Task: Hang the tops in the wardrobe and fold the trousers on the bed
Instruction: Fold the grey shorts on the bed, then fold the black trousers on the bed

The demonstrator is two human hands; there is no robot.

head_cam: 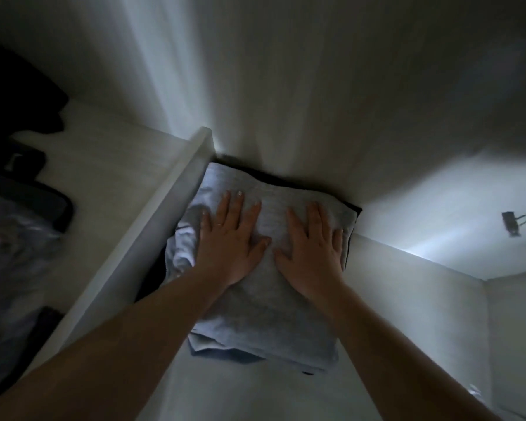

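Inside a dim white wardrobe compartment, a folded light-blue garment (pixel 264 314) is seen lying on a shelf (pixel 240 393), on top of a darker folded piece (pixel 351 208) whose edge shows along the far and right sides. Both hands are laid flat on the blue fabric with fingers straight and spread: the left hand (pixel 230 238) presses the left half, the right hand (pixel 312 247) the right half, thumbs nearly meeting between them. Nothing is gripped by either. Whether the garment is trousers cannot be told. The stack is pushed against the back wall (pixel 286 86) at the far side and sits just beside a vertical divider panel (pixel 152 226) on the left, with crumpled pale fabric (pixel 184 238) wedged between. To the right, bare shelf is left open up to the side wall (pixel 438 299); the near edge of the fold overhangs toward the viewer. Beyond the divider, the left compartment is seen holding dark clothing (pixel 22 95) and bluish bundles (pixel 16 226), blurred. A metal fitting (pixel 510 223) is fixed at the far right.
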